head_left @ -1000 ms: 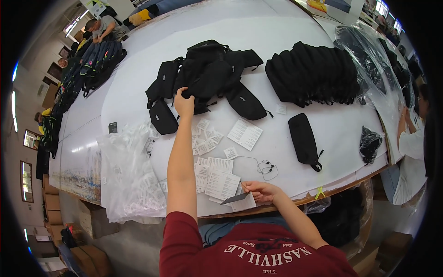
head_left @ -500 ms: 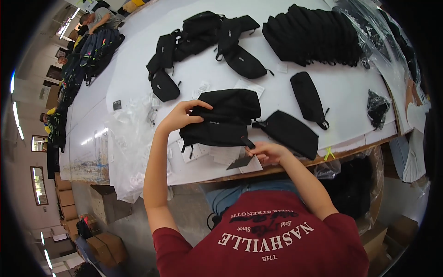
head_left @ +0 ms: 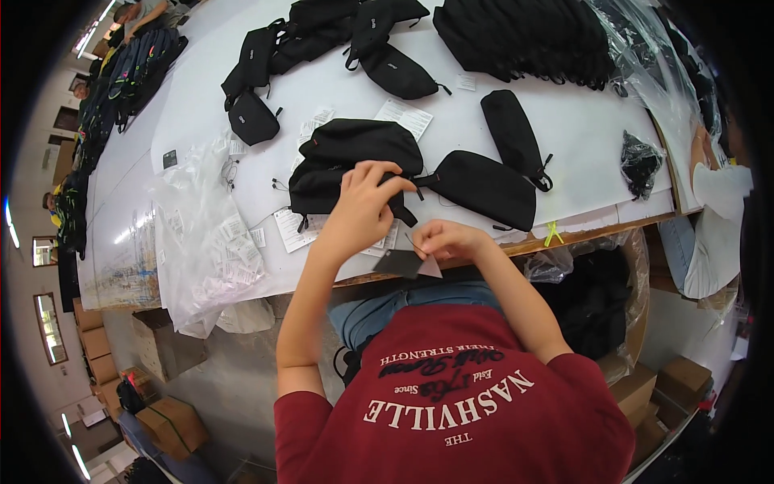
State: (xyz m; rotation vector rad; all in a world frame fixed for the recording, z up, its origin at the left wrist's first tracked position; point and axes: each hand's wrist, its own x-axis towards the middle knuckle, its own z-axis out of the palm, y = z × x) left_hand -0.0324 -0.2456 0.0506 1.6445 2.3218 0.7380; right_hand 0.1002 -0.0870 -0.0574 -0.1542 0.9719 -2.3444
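Two black zip pouches lie together on the table in front of me, the far one [head_left: 363, 141] against the near one [head_left: 316, 189]. My left hand [head_left: 367, 206] is over the near pouch's right end, fingers bent around it beside a black end loop [head_left: 403, 213]. My right hand [head_left: 450, 240] pinches a hang tag [head_left: 399, 264] by its top, close to the table's front edge. The tag has a dark piece and a paler one, with a thin string above. Another black pouch [head_left: 484, 189] lies just right of my hands.
Label sheets [head_left: 294, 230] lie under the pouches. A clear plastic bag of labels [head_left: 214, 242] sits left. More pouches [head_left: 395, 71] and a dense row of them [head_left: 524, 40] are farther back. A yellow-green clip [head_left: 552, 234] is at the front edge [head_left: 597, 239]. Cartons [head_left: 173, 427] stand on the floor.
My left hand has moved from the pouch's left end to its right end. The right hand has drawn the hang tag slightly nearer me. The whole view has shifted.
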